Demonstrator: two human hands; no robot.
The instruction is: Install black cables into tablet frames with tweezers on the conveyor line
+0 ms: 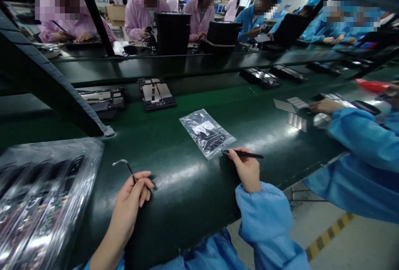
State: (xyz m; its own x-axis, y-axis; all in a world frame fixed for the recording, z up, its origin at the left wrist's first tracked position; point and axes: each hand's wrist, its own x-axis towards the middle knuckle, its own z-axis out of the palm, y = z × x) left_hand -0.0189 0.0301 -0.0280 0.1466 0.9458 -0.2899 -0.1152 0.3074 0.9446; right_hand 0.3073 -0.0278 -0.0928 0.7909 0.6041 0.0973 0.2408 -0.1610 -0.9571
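Fingers (pixel 144 182) of left hand (pixel 132 199) closed on hooked pick (pixel 127 166), fingers (pixel 235 155) of right hand (pixel 247 172) pinching black pen-like tool (pixel 246 154), beside plastic bag (pixel 207 133)

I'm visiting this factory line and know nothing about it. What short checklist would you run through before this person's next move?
1. Left hand firmly holds the small hooked tool: ok.
2. Right hand holds the slim black tool: ok.
3. Slim tool's tip is clear of the plastic bag: cannot tell, it sits right at the bag's edge.
4. Bag is sealed: cannot tell from this view.
5. Co-worker's hand is apart from the person's hands: ok.
6. Plastic-wrapped circuit boards are apart from the left hand: ok.
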